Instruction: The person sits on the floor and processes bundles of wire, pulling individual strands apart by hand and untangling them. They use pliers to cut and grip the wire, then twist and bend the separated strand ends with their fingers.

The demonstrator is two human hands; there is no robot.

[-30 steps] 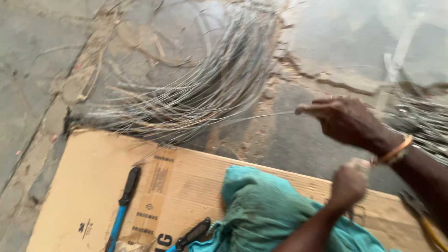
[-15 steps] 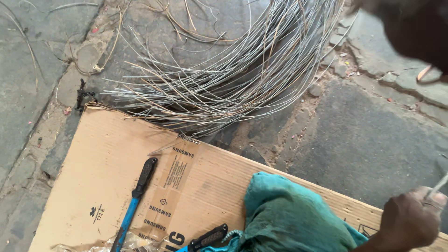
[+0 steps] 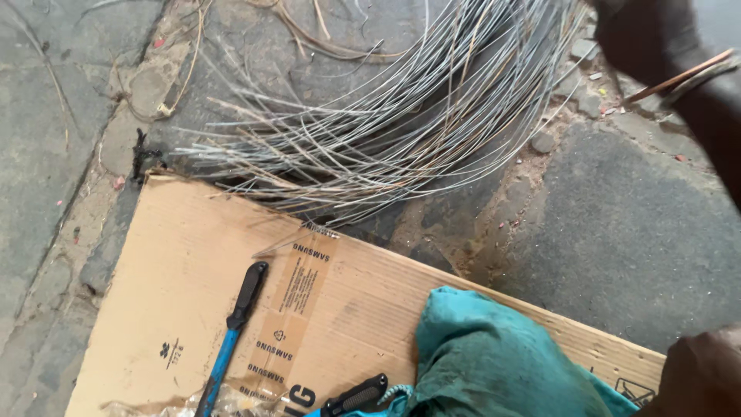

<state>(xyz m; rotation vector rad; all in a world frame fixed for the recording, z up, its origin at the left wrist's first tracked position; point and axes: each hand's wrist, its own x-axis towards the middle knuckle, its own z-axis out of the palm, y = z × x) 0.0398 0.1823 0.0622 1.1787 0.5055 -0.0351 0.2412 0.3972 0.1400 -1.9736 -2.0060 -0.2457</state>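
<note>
both hands slid to frame edges near wire bundle; grip unclear.

grey wire coil, teal cloth

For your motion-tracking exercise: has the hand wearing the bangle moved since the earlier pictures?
Yes. The hand with the bangle was level with the cardboard sheet's far edge; now it is up over the wire bundle, farther from it.
</note>
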